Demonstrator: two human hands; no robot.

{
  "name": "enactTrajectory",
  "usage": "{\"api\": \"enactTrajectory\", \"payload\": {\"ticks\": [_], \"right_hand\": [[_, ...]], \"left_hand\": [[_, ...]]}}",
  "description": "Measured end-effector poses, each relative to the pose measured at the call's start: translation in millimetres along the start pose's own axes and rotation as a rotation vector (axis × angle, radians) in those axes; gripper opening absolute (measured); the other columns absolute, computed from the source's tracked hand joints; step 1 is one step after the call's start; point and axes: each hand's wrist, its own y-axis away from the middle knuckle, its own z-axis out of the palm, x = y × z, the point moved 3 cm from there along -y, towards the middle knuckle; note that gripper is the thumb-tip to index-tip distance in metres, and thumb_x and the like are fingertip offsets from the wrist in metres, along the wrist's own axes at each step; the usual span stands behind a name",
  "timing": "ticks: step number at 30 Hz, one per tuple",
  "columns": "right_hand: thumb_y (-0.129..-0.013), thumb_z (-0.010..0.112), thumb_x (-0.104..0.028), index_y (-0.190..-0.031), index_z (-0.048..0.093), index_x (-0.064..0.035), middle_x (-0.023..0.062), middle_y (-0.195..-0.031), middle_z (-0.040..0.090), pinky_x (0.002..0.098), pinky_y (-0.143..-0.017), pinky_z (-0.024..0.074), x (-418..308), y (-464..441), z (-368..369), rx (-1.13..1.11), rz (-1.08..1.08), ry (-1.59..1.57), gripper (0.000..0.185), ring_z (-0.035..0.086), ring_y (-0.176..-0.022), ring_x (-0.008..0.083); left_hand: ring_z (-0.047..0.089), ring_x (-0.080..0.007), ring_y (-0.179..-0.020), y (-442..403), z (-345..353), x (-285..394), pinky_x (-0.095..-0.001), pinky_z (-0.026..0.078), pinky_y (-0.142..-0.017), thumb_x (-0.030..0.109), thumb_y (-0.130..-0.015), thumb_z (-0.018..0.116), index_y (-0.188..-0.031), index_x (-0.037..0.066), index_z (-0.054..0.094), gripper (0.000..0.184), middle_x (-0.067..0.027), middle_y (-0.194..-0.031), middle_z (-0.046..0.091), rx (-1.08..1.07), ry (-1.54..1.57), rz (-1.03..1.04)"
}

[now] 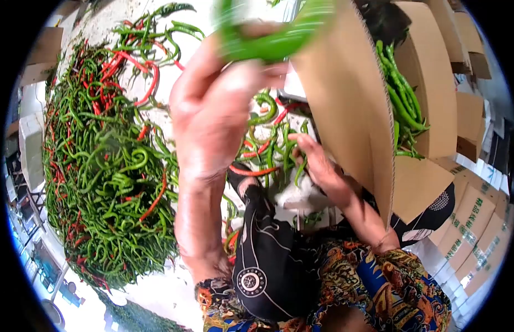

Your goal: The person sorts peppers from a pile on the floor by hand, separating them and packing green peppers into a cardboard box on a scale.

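Note:
My left hand [215, 105] is raised close to the camera, its fingers closed round a curved green chili pepper [268, 47], both smeared by motion. Lower and to the right, my right hand [318, 160] has its fingers curled at a slim green chili pepper [301, 170] that hangs below the fingertips; part of the grip is hidden. Loose green and red chili peppers lie just left of that hand, among them a long red chili pepper [251, 172].
A big heap of green and red chili peppers [113, 182] spreads over the white surface at left. To the right stands an open cardboard box [345, 94] with long green chili peppers [402, 97] inside. Taped cardboard boxes [470, 224] are stacked at far right. My patterned clothing fills the bottom.

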Motion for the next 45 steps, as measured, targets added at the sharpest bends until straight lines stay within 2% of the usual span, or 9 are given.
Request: {"api": "enactTrajectory", "payload": {"ticks": [2, 5, 9, 12, 17, 30, 35, 39, 45], "right_hand": [[-0.099, 0.048, -0.039, -0.120, 0.059, -0.0044, 0.0037, -0.083, 0.055, 0.0242, -0.072, 0.0413, 0, 1, -7, 0.024, -0.026, 0.047, 0.041, 0.049, -0.076, 0.0107], [-0.100, 0.048, -0.025, -0.121, 0.057, -0.0036, 0.0050, -0.082, 0.057, 0.0241, -0.072, 0.0421, 4, 0, -14, 0.049, -0.001, -0.010, 0.031, 0.050, -0.073, 0.0107], [-0.098, 0.052, -0.021, -0.121, 0.056, -0.0033, 0.0021, -0.080, 0.055, 0.0227, -0.068, 0.0404, -6, 9, -5, 0.111, 0.061, -0.014, 0.028, 0.047, -0.072, 0.0084], [-0.098, 0.053, -0.020, -0.120, 0.055, -0.0031, 0.0010, -0.079, 0.053, 0.0227, -0.068, 0.0401, 0, 6, 0, 0.090, 0.078, -0.004, 0.028, 0.046, -0.071, 0.0079], [-0.095, 0.058, -0.019, -0.120, 0.055, -0.0031, 0.0007, -0.081, 0.053, 0.0228, -0.069, 0.0408, 2, 5, 7, 0.082, 0.087, 0.043, 0.030, 0.047, -0.073, 0.0083], [-0.084, 0.073, -0.012, -0.132, 0.047, -0.0054, 0.0032, -0.101, 0.058, 0.0274, -0.082, 0.0496, -1, 5, 28, 0.019, 0.057, -0.094, 0.054, 0.057, -0.093, 0.0110], [-0.090, 0.064, -0.012, -0.119, 0.058, -0.0043, 0.0032, -0.096, 0.064, 0.0245, -0.080, 0.0475, -8, 0, 14, 0.211, -0.074, 0.154, 0.031, 0.058, -0.088, 0.0096], [-0.092, 0.061, -0.014, -0.122, 0.053, -0.0024, 0.0055, -0.094, 0.065, 0.0255, -0.077, 0.0480, -52, -5, 3, 0.281, -0.184, 0.051, 0.034, 0.060, -0.083, 0.0105], [-0.092, 0.064, -0.015, -0.121, 0.053, -0.0029, 0.0046, -0.092, 0.061, 0.0249, -0.065, 0.0490, -23, -2, 11, 0.191, 0.001, 0.036, 0.034, 0.056, -0.069, 0.0095]], "left_hand": [[0.066, -0.0249, -0.096, -11, 30, 20, -0.0332, 0.052, -0.088, 0.017, -0.094, 0.057, -0.131, -0.009, 0.050, 0.045, -0.0226, -0.121, 0.060, -0.222, -0.313, 0.002], [0.065, -0.0193, -0.095, 9, -21, 0, -0.0306, 0.052, -0.087, 0.013, -0.096, 0.055, -0.129, -0.006, 0.053, 0.038, -0.0185, -0.116, 0.063, 0.287, -0.366, -0.160], [0.063, -0.0144, -0.084, 111, -118, -94, -0.0269, 0.049, -0.078, 0.014, -0.089, 0.064, -0.104, 0.001, 0.069, 0.020, -0.0053, -0.091, 0.068, 0.462, -0.722, -0.411], [0.063, -0.0296, -0.082, 184, -142, -159, -0.0404, 0.051, -0.075, 0.013, -0.080, 0.070, -0.098, 0.006, 0.070, 0.019, -0.0149, -0.089, 0.065, 0.388, -1.264, -0.421], [0.055, -0.0341, -0.083, 199, -124, -204, -0.0445, 0.045, -0.073, 0.012, -0.074, 0.072, -0.087, 0.007, 0.063, 0.016, -0.0131, -0.089, 0.057, 0.268, -1.660, -0.204], [0.059, -0.0343, -0.076, 181, -56, -163, -0.0433, 0.049, -0.067, 0.005, -0.079, 0.067, -0.092, 0.006, 0.061, 0.015, -0.0131, -0.083, 0.058, 0.084, -1.135, -0.077], [0.061, -0.0317, -0.078, 182, -44, -159, -0.0406, 0.051, -0.068, 0.010, -0.082, 0.067, -0.098, 0.006, 0.064, 0.017, -0.0114, -0.082, 0.058, -0.177, -1.108, -0.180], [0.061, -0.0364, -0.082, 220, -65, -178, -0.0444, 0.049, -0.074, 0.008, -0.084, 0.063, -0.100, 0.004, 0.064, 0.017, -0.0164, -0.082, 0.059, -0.034, -0.961, -0.265], [0.059, -0.0394, -0.082, 261, -145, -167, -0.0478, 0.047, -0.073, 0.016, -0.085, 0.062, -0.101, 0.001, 0.063, 0.022, -0.0207, -0.085, 0.060, 0.443, -1.602, -0.451]]}}
